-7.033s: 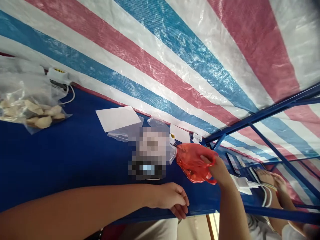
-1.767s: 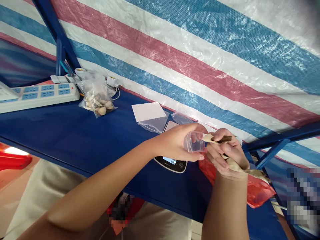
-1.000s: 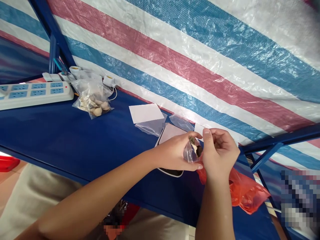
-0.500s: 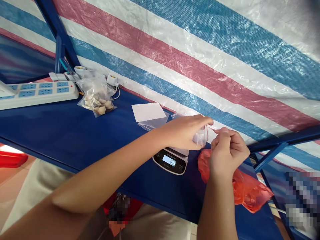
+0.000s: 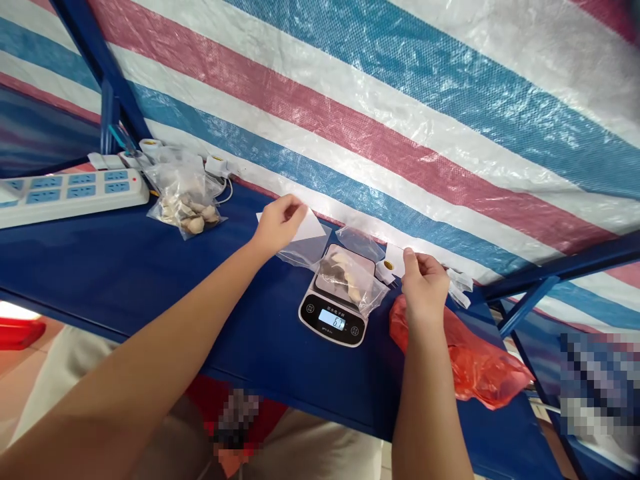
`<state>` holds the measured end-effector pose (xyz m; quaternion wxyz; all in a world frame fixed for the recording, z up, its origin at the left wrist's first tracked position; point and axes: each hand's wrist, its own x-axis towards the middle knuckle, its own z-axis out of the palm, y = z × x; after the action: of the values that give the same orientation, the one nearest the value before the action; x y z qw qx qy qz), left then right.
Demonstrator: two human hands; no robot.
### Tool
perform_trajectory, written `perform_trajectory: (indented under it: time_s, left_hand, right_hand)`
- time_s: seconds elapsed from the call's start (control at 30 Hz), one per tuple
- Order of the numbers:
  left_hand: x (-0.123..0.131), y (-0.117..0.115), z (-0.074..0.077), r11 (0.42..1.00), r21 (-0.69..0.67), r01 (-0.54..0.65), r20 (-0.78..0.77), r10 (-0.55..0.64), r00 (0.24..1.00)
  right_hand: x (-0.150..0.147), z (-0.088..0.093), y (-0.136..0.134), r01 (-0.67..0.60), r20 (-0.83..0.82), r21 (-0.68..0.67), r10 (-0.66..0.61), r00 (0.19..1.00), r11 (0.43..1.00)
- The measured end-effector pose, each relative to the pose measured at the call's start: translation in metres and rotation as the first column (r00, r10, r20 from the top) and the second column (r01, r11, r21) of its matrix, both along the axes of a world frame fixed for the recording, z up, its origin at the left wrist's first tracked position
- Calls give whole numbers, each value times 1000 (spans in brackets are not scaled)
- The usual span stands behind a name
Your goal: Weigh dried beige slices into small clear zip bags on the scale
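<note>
My left hand point(image 5: 281, 227) is over a white paper sheet point(image 5: 311, 227), thumb and fingers drawn together at its upper edge; what lies between them is hidden. Under the sheet sits a clear plastic bag point(image 5: 305, 255). My right hand point(image 5: 425, 280) is closed, thumb and forefinger at the edge of a white slip of paper point(image 5: 395, 257). Between my hands, a clear zip bag with pale dried pieces point(image 5: 350, 280) rests on the digital kitchen scale point(image 5: 315, 293). The lit display seems to read 67; a decimal point is unclear.
At left, a bag of beige pieces point(image 5: 187, 213) lies by a power strip point(image 5: 100, 193). A red plastic bag point(image 5: 480, 367) is at right. Behind the scale are another clear bag point(image 5: 360, 241) and a white yellow-marked item point(image 5: 385, 270). Striped sheeting point(image 5: 350, 120) backs the blue table point(image 5: 200, 293).
My left hand has let go of the clear zip bag, now on the scale, and moved left to the paper sheet. My right hand has shifted slightly left. The reading went from 66 to 67.
</note>
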<state>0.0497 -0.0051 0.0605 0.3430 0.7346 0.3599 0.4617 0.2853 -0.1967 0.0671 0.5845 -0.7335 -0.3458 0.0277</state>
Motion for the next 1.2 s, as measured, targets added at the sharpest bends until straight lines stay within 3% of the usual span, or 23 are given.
perform_trajectory:
  time_s: [0.07,0.13,0.23,0.33,0.47,0.8,1.0,1.2]
  left_hand:
    - [-7,12,-21,994,-19,-104,-67,103,992]
    - [-9,14,-32,996,-2,-85,-122,84,989]
    - [-6,11,-35,1000,20,-2,-184,5,983]
    - [-5,11,-33,999,22,27,-213,-22,977]
    - [-7,16,-35,1000,19,13,-232,-8,973]
    - [-11,7,-27,997,69,18,-256,1,967]
    - [-9,15,-38,1000,20,3,-204,1,979]
    - [-9,25,-45,999,-51,-17,-182,7,983]
  right_hand:
    - [5,-2,1,19,-24,8,-19,1000,1000]
    - [8,-2,1,5,-104,14,-3,995,1000]
    - [4,4,0,-52,-348,48,65,935,997]
    - [-2,10,-1,-76,-589,155,153,794,985]
    - [-1,10,-2,-97,-704,277,271,657,956]
    - [0,19,-13,-214,-595,266,335,731,940]
    - [2,25,-20,-329,-558,170,366,744,929]
    - [-2,26,-18,-340,-516,163,374,771,926]
